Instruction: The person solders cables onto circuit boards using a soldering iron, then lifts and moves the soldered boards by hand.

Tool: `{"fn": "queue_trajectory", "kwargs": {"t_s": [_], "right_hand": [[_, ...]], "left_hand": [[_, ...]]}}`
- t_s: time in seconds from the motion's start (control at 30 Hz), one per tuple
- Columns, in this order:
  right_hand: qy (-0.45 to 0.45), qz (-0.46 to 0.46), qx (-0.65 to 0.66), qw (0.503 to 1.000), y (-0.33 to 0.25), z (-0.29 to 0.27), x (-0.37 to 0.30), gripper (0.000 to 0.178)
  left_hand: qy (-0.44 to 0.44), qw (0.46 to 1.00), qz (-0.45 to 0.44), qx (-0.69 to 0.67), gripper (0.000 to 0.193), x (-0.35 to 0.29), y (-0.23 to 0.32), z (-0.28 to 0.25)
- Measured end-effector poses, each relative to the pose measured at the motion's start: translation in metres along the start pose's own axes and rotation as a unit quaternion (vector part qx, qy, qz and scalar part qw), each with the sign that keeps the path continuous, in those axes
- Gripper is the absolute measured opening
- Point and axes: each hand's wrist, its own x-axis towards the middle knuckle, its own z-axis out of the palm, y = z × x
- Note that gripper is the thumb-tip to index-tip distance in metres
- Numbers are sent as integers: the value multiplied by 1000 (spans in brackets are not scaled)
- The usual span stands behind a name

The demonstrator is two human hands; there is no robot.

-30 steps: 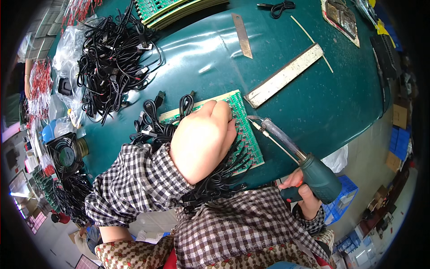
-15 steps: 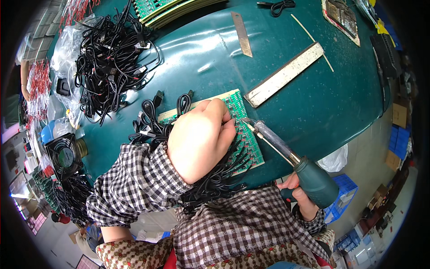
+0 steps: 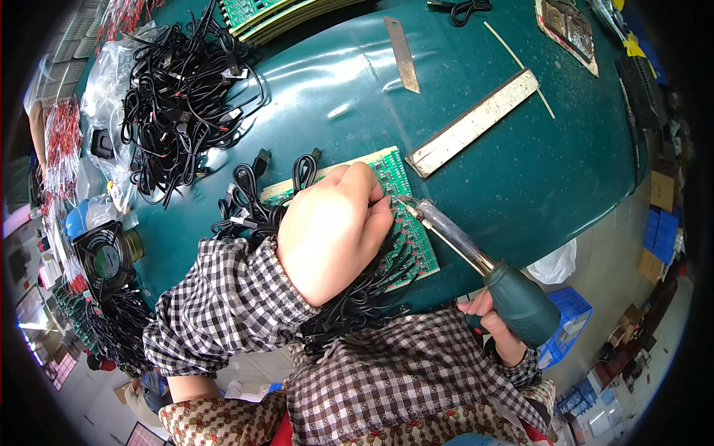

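A green circuit board (image 3: pixel 422 239) lies on the table in front of me, with black cables (image 3: pixel 357 303) running off its near side and more coiled at its left. My left hand (image 3: pixel 331 227) rests over the board with thumb and fingers pinched together; whatever they grip is hidden from view. My right hand (image 3: pixel 497 327) is closed round the green handle of a soldering iron (image 3: pixel 523 301). The iron's tip reaches the board's right part, just beside my left fingertips. I cannot tell whether the tip touches the board.
A tangled heap of black cables (image 3: pixel 182 108) sits at the far left, near a stack of circuit boards (image 3: pixel 286 18). Beyond the board lie a pale bar (image 3: pixel 474 123) and a metal blade (image 3: pixel 402 56). A small fan (image 3: pixel 105 260) stands left; a grimy tray (image 3: pixel 567 33) lies far right.
The soldering iron and my right hand have shifted slightly left, bringing the tip nearer my left fingertips. My left hand stays nearly still.
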Motion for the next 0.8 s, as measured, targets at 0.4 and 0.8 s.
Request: {"fn": "queue_trajectory", "kwargs": {"t_s": [0.4,0.8], "right_hand": [[2,1,10,1000,7,-1,-2,56],[-5,-8,8,1000,6,-1,-1,57]], "left_hand": [[-9,1000,8,-12,16,0,-1,0],[-11,1000,2,-8,15,-1,-1,0]]}}
